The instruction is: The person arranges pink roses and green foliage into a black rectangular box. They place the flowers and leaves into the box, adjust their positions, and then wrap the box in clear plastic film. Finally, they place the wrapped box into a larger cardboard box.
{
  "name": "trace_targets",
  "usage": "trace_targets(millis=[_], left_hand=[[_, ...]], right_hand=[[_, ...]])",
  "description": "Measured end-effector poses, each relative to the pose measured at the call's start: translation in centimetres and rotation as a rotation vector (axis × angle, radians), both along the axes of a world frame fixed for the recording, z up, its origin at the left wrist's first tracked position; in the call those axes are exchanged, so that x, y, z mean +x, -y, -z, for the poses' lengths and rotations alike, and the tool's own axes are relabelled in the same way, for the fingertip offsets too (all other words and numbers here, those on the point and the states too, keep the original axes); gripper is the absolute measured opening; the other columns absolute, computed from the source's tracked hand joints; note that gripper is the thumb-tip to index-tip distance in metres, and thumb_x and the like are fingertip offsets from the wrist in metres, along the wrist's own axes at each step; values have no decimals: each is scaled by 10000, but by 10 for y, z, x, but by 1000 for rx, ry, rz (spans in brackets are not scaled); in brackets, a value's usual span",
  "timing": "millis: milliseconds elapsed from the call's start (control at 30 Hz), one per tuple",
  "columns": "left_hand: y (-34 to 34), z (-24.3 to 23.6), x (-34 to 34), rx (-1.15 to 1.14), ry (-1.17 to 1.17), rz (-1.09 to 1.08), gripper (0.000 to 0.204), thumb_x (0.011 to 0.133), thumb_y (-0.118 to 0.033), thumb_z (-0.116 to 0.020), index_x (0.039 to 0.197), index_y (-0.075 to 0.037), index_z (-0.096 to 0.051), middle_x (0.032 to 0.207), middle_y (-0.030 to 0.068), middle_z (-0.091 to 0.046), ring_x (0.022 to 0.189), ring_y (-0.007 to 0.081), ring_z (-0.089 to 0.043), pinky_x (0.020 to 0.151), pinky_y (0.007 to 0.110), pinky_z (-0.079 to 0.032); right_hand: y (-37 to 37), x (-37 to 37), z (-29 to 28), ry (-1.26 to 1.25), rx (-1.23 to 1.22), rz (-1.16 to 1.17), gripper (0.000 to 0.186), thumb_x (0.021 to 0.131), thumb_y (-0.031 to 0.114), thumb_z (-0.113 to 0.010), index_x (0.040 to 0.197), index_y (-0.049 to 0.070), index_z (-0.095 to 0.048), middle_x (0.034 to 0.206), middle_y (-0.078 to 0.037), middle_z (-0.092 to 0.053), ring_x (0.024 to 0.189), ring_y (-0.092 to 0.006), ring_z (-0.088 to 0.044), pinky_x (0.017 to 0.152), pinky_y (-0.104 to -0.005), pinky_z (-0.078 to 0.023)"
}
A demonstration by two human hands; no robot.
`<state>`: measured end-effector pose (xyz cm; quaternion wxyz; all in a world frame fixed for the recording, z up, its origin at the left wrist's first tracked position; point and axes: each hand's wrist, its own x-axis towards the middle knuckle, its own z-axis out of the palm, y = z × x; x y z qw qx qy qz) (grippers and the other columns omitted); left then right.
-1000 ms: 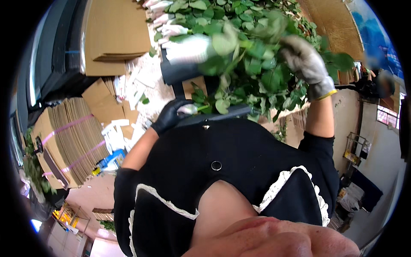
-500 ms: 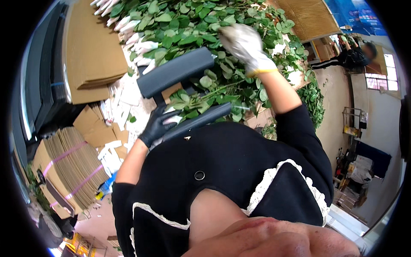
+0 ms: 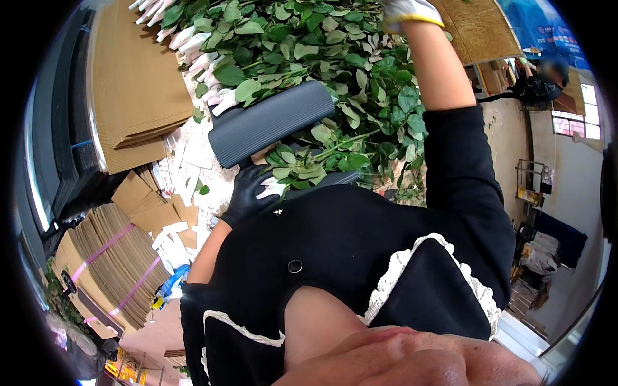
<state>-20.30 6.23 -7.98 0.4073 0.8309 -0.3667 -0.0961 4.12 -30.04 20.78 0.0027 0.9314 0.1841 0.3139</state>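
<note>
Head view shows the left hand [image 3: 248, 195], black-gloved, curled around cut stems at the near edge of the leafy stem pile [image 3: 335, 71], just below a dark ribbed sleeve [image 3: 270, 122]. Right hand [image 3: 409, 9], white-gloved, reaches over the pile's far side; its grip cannot be told.

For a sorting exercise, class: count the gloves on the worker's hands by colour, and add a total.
Black gloves: 1, on the left hand, which grips leafy green stems.
White gloves with a yellow cuff: 1, on the right hand, raised at the top edge over the foliage.
Total: 2
</note>
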Motion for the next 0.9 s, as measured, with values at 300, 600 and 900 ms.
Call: trace_targets(millis=[300,600,900], left_hand=[[15,-21,0,8,2,-78,583,673,-267,-847,1187,-80,-642,1252,148,-525,1164,370,-486,996,452,-415],[3,-15,1,-13,-25,-66,589,655,-221,-862,1182,-86,-636,1230,126,-571,1119,340,-494,950,431,-461],[7,11,5,2,53,21,634,670,-288,-844,1213,-65,-605,1221,143,-578,1097,360,-516,916,496,-448]], right_hand=[[5,-23,193,-809,-172,167,321,793,212,-611,1099,125,-651,1020,-162,-695,963,-336,-669,875,-443,-532],[-25,-20,-30,22,19,-97,183,784,126,-597,938,124,-696,791,-196,-659,777,-365,-653,714,-506,-491],[-14,-39,169,-1006,-209,-80,303,810,241,-624,1078,103,-656,936,-117,-709,864,-317,-690,778,-420,-559]])
